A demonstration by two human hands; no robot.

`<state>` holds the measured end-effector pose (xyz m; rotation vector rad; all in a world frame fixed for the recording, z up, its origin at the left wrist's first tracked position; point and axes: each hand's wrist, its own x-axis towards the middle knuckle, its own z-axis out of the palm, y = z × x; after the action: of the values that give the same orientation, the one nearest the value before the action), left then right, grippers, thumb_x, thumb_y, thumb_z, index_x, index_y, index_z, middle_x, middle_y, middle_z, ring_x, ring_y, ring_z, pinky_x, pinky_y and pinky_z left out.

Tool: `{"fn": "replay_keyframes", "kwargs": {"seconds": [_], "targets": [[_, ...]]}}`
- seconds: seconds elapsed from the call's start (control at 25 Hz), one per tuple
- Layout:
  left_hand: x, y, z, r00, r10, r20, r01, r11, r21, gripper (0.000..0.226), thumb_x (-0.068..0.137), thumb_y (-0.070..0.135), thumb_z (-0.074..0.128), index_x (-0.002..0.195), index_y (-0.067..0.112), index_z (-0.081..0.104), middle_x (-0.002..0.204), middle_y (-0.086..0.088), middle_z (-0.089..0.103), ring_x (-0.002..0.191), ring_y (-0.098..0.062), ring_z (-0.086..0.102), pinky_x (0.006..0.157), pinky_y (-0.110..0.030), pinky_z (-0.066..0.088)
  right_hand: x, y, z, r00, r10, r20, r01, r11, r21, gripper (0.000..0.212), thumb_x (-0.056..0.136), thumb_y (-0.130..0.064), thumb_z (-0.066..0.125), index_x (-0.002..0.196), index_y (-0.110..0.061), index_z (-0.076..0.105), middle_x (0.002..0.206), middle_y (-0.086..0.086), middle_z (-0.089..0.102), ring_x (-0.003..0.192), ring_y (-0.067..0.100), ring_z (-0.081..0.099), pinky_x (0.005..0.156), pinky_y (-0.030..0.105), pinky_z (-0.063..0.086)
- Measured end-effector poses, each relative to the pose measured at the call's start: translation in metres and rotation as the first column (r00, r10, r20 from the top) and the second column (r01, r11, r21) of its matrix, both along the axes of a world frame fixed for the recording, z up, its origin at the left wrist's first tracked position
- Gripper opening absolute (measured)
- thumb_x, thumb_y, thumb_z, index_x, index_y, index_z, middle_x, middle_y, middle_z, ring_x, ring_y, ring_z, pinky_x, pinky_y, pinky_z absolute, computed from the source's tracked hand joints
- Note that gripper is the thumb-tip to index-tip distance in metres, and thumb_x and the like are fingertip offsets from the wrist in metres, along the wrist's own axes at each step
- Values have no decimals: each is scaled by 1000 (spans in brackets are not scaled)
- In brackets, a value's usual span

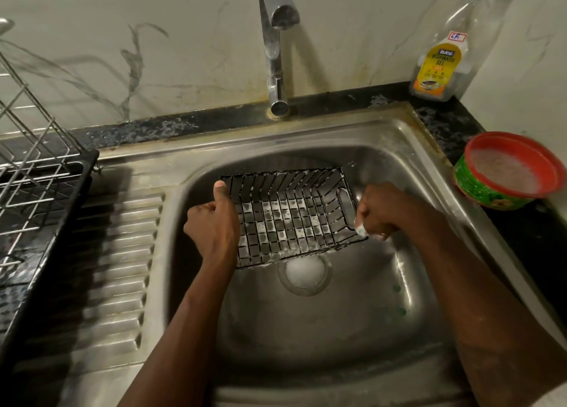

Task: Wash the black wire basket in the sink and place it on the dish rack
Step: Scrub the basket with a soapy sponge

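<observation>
The black wire basket [288, 219] is held tilted over the steel sink [306, 330], its open side facing me, with foam on its mesh. My left hand [211, 222] grips the basket's left rim, thumb pointing up. At the basket's right end my right hand [383, 213] is curled around a small soapy scrubber [361, 229] and presses it against the wire. The dish rack [33, 191], chrome wire on a black tray, stands on the counter at the far left.
The tap [276, 38] rises behind the sink, with no water running. A dishwash gel bottle [445, 59] stands back right. A red-rimmed green bowl of soapy water [506, 170] sits on the right counter. Foam covers the drain [305, 273]. The ribbed drainboard [122, 268] lies left.
</observation>
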<state>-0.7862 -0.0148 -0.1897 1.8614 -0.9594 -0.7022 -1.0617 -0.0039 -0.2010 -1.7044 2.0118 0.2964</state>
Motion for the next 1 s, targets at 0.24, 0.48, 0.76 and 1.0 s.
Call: {"fn": "replay_keyframes", "kwargs": {"seconds": [0.24, 0.48, 0.76, 1.0], "targets": [[-4, -4, -18, 995, -67, -72, 74, 991, 107, 58, 101, 49, 51, 73, 3, 70, 68, -15, 71, 52, -24, 66, 52, -33, 56, 11, -4, 7, 992, 25, 127, -17, 998, -60, 9, 79, -9, 73, 86, -9, 79, 81, 6, 77, 63, 17, 72, 66, 36, 63], [-11, -6, -30, 935, -313, -168, 351, 887, 301, 28, 101, 20, 62, 79, 7, 74, 65, -7, 75, 63, -25, 75, 73, -42, 65, 59, -2, 0, 740, 7, 672, 345, 854, -389, 19, 84, -3, 74, 97, -16, 78, 79, -2, 73, 66, 17, 72, 64, 30, 62], [1, -12, -42, 888, -435, -149, 456, 791, 409, 40, 92, 0, 72, 80, 39, 69, 102, -9, 76, 92, -25, 74, 82, -48, 64, 111, -29, -31, 741, 128, 660, 368, 745, -557, 25, 86, -1, 69, 106, -15, 78, 93, -6, 75, 67, -12, 59, 66, -2, 42], [3, -14, -47, 879, -450, -159, 473, 771, 427, 40, 90, -2, 71, 77, 36, 74, 97, -10, 78, 89, -29, 77, 80, -49, 64, 138, -38, -56, 718, 137, 682, 333, 793, -510, 29, 89, -3, 65, 112, -15, 77, 110, 1, 76, 102, 11, 70, 89, 10, 47]]}}
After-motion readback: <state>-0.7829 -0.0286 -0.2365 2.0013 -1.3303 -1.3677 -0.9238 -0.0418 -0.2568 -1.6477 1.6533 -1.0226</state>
